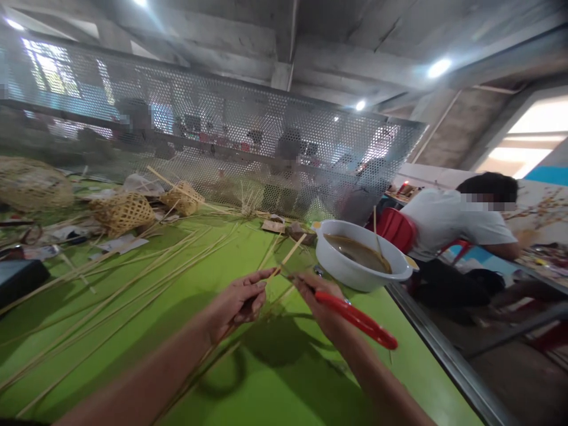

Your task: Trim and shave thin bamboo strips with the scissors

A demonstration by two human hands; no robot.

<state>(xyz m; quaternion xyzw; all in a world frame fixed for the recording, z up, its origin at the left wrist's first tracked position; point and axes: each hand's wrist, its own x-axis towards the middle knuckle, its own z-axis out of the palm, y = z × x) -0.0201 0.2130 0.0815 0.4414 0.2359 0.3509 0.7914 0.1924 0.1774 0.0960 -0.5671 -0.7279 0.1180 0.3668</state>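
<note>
My left hand (239, 305) is closed around a narrow bamboo strip (294, 251), whose pale end points up and away from me. Close to its right, my right hand (316, 296) grips a knife by its red handle (359, 320), which sticks out back toward my forearm. The blade lies near the strip by my left fingertips, but blur hides whether it touches. A long tail of strip seems to run back under my left forearm. Both hands are just above the green table (306, 378).
A white basin (344, 267) of brownish water, with a stick in it, stands right of my hands. Long bamboo strips (133, 296) lie at left; woven baskets (122, 214) sit behind. A perforated metal screen (248, 142) borders the far edge. A person (444, 219) leans at another table.
</note>
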